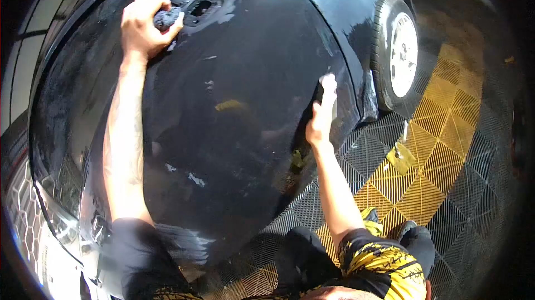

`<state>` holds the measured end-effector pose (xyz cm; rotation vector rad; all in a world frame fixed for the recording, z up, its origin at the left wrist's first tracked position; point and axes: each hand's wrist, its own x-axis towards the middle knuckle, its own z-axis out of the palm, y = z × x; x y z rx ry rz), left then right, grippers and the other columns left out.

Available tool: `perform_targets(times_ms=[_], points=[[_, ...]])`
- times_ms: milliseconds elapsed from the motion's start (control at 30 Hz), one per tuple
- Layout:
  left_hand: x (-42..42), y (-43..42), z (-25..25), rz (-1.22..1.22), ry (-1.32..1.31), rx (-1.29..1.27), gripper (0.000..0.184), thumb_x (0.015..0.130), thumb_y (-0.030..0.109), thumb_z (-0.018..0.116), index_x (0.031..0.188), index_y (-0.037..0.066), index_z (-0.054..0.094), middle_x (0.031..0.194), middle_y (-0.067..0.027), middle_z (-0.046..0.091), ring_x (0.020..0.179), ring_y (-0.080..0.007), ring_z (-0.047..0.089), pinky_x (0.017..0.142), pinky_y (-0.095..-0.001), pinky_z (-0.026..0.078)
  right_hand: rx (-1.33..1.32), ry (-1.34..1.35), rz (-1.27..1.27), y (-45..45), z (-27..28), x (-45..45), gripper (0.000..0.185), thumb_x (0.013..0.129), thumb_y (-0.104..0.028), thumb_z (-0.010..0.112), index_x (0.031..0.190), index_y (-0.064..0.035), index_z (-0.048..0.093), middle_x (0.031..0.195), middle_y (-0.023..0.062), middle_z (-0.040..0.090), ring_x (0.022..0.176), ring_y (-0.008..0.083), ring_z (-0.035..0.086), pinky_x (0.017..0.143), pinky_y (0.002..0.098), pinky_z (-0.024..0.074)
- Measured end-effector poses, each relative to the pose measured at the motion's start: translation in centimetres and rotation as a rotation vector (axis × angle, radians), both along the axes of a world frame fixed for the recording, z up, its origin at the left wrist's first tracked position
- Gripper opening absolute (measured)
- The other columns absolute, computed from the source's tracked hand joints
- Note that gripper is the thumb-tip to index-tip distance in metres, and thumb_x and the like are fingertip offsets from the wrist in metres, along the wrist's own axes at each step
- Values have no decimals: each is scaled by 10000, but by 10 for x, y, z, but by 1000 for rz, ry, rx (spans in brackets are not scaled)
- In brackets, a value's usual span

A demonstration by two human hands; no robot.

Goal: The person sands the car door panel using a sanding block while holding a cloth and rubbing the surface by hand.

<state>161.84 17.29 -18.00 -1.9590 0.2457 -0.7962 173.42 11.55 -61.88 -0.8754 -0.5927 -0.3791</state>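
My left hand point(144, 27) is closed around a crumpled dark blue-grey cloth point(166, 19), close to the handle opening of a black car door point(223, 127). The door's handle recess point(204, 8) is a bare hole with scuffed, greyish paint around it. Lower on the right, my right hand point(321, 113) rests against the door near its rear edge, fingers stretched upward and seen from the side. Bright light washes out its fingertips. The door panel looks dull, with pale smears and several light patches.
Behind the door are the rear fender point(356, 27) and a wheel point(403, 54) with a white rim. Grey and yellow ribbed floor tiles point(440, 149) lie below, with a small yellowish piece point(400, 158) on them. A shoe point(409, 228) shows at lower right.
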Motion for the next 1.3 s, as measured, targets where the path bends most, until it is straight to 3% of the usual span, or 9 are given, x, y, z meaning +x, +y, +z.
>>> perform_targets(times_ms=[67,233,433,567,733,933,1033,1167,1300], points=[[1,-3,-1,-29,14,28,270,759,326,801,856,109,670,862,-39,681,852,-242,668,808,-371,512,-163,14,-155,5,3,25,598,1018,-228,385,1548,38,304,1644,228,226,1548,345,151,1256,449,57],[1,5,2,-15,48,-6,257,776,286,797,888,96,665,876,-50,676,858,-255,670,794,-374,512,-153,265,99,0,13,4,691,987,-127,433,1586,38,132,1670,235,94,1559,362,29,1253,474,-3],[0,2,1,14,54,15,239,800,234,792,904,83,640,900,-56,655,884,-256,655,823,-376,495,-271,348,-109,21,12,42,735,951,-86,499,1585,25,145,1655,245,156,1546,377,111,1253,440,82],[-1,11,6,11,77,0,232,808,212,787,925,78,638,913,-52,653,904,-254,653,836,-377,492,-111,476,121,10,1,-7,781,910,-32,537,1595,-11,162,1664,193,183,1549,353,116,1253,436,100],[-2,13,7,19,72,20,224,835,227,778,943,82,646,935,-45,658,926,-243,654,861,-362,485,-474,444,-122,16,-4,23,717,995,-132,505,1573,64,130,1661,250,111,1546,378,112,1242,489,122],[-1,16,11,-9,115,21,206,835,182,781,927,60,644,898,-56,659,877,-246,654,819,-354,500,-296,510,135,-1,-13,-25,755,966,-82,501,1587,40,89,1673,229,75,1555,366,64,1248,473,87],[-3,20,15,7,118,14,212,843,199,781,936,62,649,922,-55,667,889,-245,657,831,-358,500,-483,454,-108,16,-17,6,746,967,-80,489,1585,44,89,1669,242,75,1551,381,66,1248,471,92],[-7,28,20,45,105,43,218,854,212,778,948,59,654,937,-58,673,911,-245,664,847,-360,503,-229,603,50,17,-31,19,727,974,-99,476,1587,30,108,1665,247,95,1549,364,103,1249,467,102],[-8,46,35,34,153,26,220,883,204,762,978,27,671,966,-95,695,935,-257,672,868,-359,510,-334,499,108,1,-35,-40,744,972,-108,490,1593,23,102,1684,208,28,1559,358,44,1251,446,82]])
